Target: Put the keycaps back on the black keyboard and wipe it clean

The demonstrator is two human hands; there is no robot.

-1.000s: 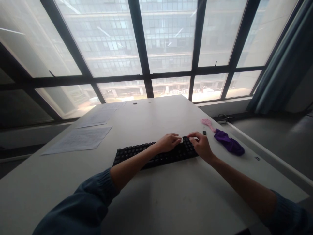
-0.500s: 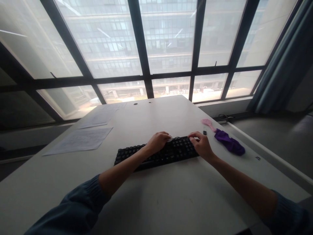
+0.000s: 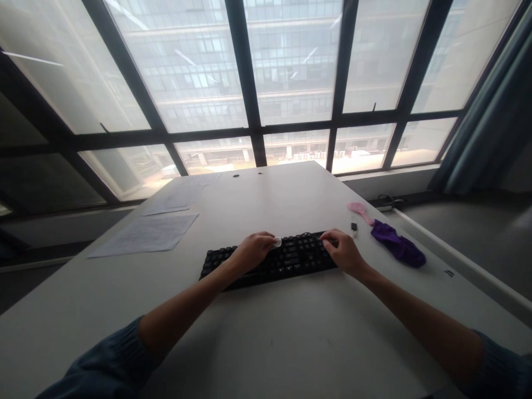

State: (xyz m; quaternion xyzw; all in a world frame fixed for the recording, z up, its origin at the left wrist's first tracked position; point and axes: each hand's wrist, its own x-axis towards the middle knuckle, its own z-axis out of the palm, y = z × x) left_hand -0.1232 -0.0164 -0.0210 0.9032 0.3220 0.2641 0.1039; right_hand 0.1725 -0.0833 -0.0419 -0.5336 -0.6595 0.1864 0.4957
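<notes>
A black keyboard (image 3: 291,257) lies on the white table in front of me, slightly slanted. My left hand (image 3: 253,250) is closed over its middle, pinching a small white pad-like piece (image 3: 277,242) against or just above the keys. Too little of that piece shows to name its kind. At the keyboard's far right corner, my right hand (image 3: 338,249) grips the edge between thumb and fingers. Both forearms cover parts of the keys and the front edge. Just beyond my right hand lies a small black and white item (image 3: 354,228).
To the right lie a pink hairbrush-like object (image 3: 361,210) and a purple cloth (image 3: 398,244) touching its handle. Printed paper sheets (image 3: 145,235) rest on the left of the table (image 3: 274,199). Large windows stand behind the far edge; a curtain (image 3: 477,111) hangs at right.
My left hand has slid left along the keyboard with the white piece, uncovering keys in the middle. My right hand stays at the right corner. The view has shifted slightly.
</notes>
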